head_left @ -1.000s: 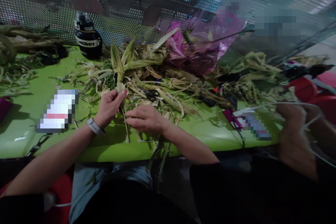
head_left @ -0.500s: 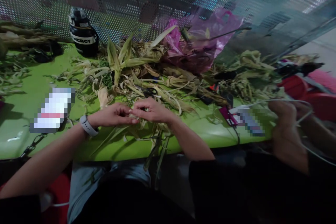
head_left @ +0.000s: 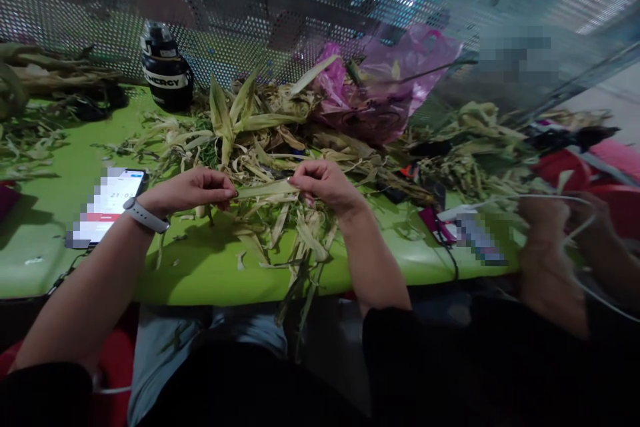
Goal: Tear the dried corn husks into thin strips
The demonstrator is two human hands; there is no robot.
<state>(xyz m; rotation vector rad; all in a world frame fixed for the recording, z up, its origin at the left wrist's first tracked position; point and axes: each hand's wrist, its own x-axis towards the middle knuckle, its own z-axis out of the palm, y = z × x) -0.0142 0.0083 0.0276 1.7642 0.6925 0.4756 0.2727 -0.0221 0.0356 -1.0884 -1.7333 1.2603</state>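
A flat, pale green strip of corn husk (head_left: 265,189) is stretched sideways between my two hands, above the green table (head_left: 200,273). My left hand (head_left: 195,188) pinches its left end between thumb and fingers. At the other end, my right hand (head_left: 323,185) pinches it with curled fingers. Below and behind the strip lie loose husk pieces (head_left: 311,233), some hanging over the table's front edge. A larger husk with spread leaves (head_left: 227,123) stands up from the pile behind my hands.
A black bottle (head_left: 167,73) and a pink plastic bag (head_left: 380,100) stand at the back by the perforated metal panel (head_left: 240,20). A phone (head_left: 107,207) lies beside my left wrist. Right of me are another phone (head_left: 480,237), a white cable and another person's hands (head_left: 545,213).
My hands were close together over a small bit of husk. They have moved apart, left and right, and a husk strip now spans between them.
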